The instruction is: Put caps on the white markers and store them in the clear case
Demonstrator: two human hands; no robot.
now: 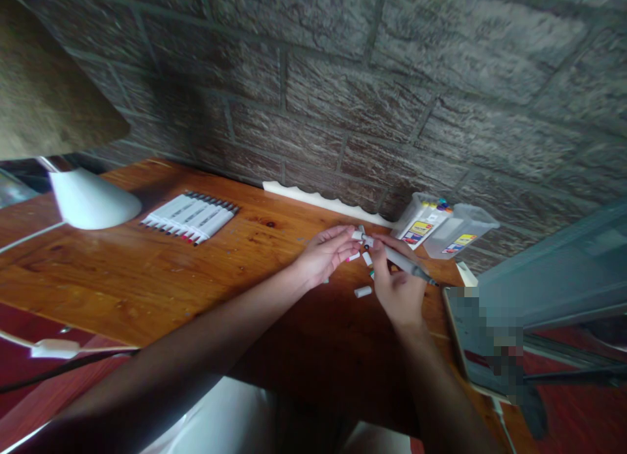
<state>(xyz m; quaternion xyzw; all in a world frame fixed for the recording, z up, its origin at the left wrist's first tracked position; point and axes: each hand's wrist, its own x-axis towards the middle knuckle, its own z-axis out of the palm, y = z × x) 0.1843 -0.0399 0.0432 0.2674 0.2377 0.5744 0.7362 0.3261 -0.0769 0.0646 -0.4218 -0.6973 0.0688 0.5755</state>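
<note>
Between the fingertips of my left hand (pixel 326 255) is a small white marker cap (pixel 357 235). My right hand (pixel 402 291) grips a grey-white marker (pixel 399 259), whose dark far end points down to the right. The marker's other end meets the cap; whether the cap is seated on it I cannot tell. Under and between my hands lie several loose caps, among them a white cap (pixel 363 291) and a pink-tipped cap (pixel 353 257). To the left, a row of markers (pixel 191 215) lies side by side on the wooden table (pixel 259 264).
Two clear plastic boxes (pixel 434 235) stand by the wall at right, one with coloured tips inside. A scalloped white strip (pixel 323 202) runs along the back edge. A lamp (pixel 95 199) is at left, and a tablet-like device (pixel 482 349) lies at the right edge.
</note>
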